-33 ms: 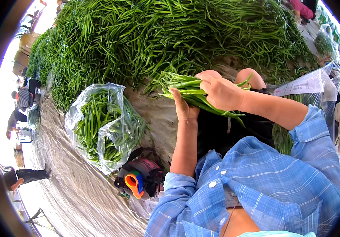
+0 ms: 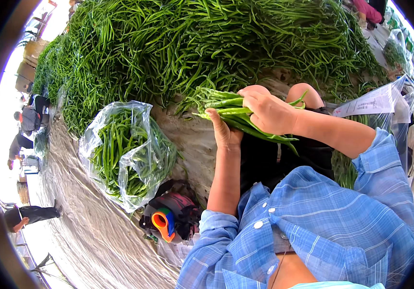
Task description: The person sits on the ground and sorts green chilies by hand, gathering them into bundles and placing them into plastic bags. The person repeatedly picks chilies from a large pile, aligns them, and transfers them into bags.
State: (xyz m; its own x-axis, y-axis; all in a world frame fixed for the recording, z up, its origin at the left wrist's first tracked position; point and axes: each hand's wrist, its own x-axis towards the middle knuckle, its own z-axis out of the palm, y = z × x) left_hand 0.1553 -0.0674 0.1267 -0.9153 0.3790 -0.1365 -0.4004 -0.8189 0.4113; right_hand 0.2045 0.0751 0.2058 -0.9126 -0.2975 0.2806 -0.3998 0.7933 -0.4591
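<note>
A loose bunch of long green chili peppers (image 2: pixel 224 102) lies across my hands above my lap. My left hand (image 2: pixel 226 132) cradles it from below, thumb up on the near side and the other fingers hidden under the peppers. Over the bunch's right part, my right hand (image 2: pixel 272 113) is closed, its curled fingers gripping peppers; their tips are out of sight. Pepper ends stick out beyond both hands. Just past my knees rises a big heap of green chili peppers (image 2: pixel 192 53).
Left of me stands a clear plastic bag (image 2: pixel 142 161) full of peppers. Nearer sits a dark bag (image 2: pixel 183 212) with an orange and blue ring-shaped object (image 2: pixel 162 224). At right hangs a printed plastic sheet (image 2: pixel 368 103). Several people are at the far left, on or beside the grey ground sheet (image 2: pixel 82 207).
My right hand has shifted very slightly on the peppers. Everything else looks the same.
</note>
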